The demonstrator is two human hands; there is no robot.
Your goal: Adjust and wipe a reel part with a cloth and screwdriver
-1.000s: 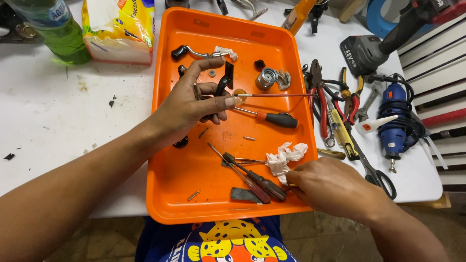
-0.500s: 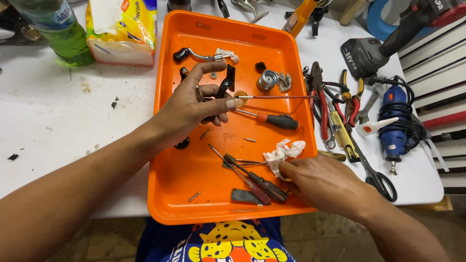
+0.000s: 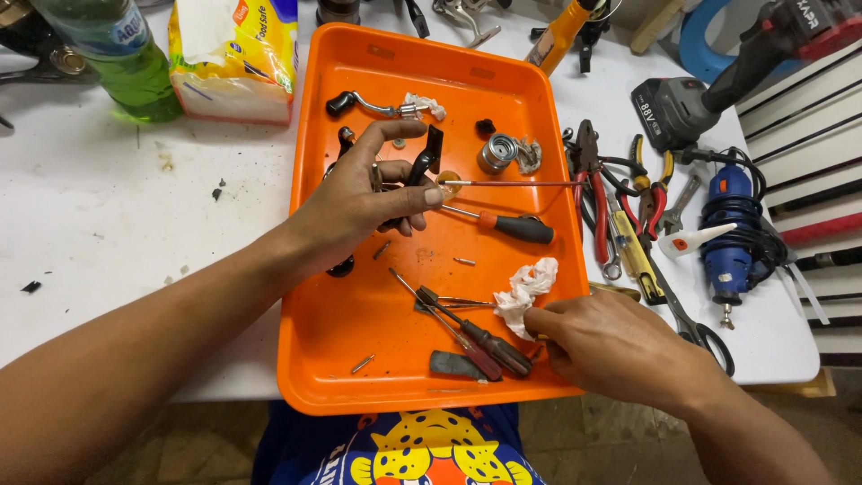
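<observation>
My left hand (image 3: pixel 364 202) hovers over the middle of an orange tray (image 3: pixel 359 314) and pinches a small metal part together with a black piece (image 3: pixel 426 160). A thin red rod (image 3: pixel 512 183) runs right from near its fingertips. My right hand (image 3: pixel 611 346) rests at the tray's lower right edge and grips a crumpled white cloth (image 3: pixel 525 287). Two screwdrivers (image 3: pixel 467 328) lie just left of that hand. A black-handled screwdriver (image 3: pixel 516 224) lies between the two hands.
In the tray's far part lie a crank handle (image 3: pixel 359 103) and a metal spool (image 3: pixel 496 153). Pliers (image 3: pixel 597 193), scissors (image 3: pixel 696 328), a blue rotary tool (image 3: pixel 732 233) and a cordless drill (image 3: pixel 709 90) sit right of the tray. A green bottle (image 3: pixel 117 54) and a tissue pack (image 3: pixel 238 58) stand far left.
My right hand has closed on the white cloth and lifted it slightly up and left. My left hand has stayed in place with its small part.
</observation>
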